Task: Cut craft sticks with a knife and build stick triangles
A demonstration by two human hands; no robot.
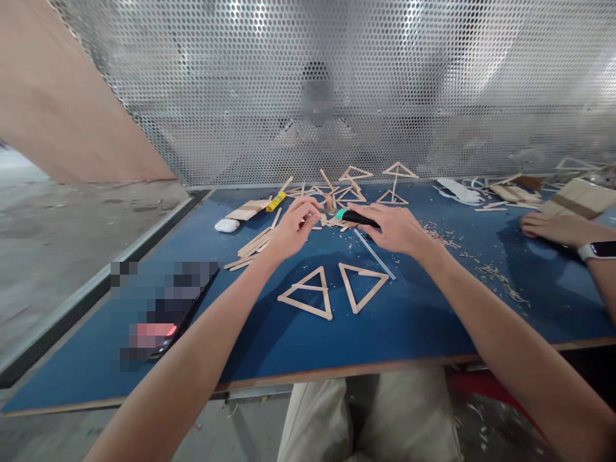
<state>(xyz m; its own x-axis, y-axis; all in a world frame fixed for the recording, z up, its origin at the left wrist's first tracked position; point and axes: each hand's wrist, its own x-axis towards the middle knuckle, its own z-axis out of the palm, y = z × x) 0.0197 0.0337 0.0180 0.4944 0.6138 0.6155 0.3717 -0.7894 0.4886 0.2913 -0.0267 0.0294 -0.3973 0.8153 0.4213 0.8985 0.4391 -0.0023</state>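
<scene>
My right hand (397, 229) is closed around a black craft knife with a teal collar (351, 217), its tip pointing left. My left hand (294, 226) pinches a wooden craft stick (320, 218) right at the knife's tip, over a small heap of sticks. Nearer to me on the blue table (423, 321) lie two finished stick triangles, one on the left (308, 294) and one on the right (363, 285). A thin clear strip (375, 255) lies under my right wrist.
Loose sticks (253, 247), a yellow glue tube (276, 201), a white earbud case (226, 225) and a phone (166, 308) lie to the left. More triangles (398, 171) sit by the perforated metal screen (337, 83). Another person's hand with a watch (563, 230) rests at right amid shavings (495, 276).
</scene>
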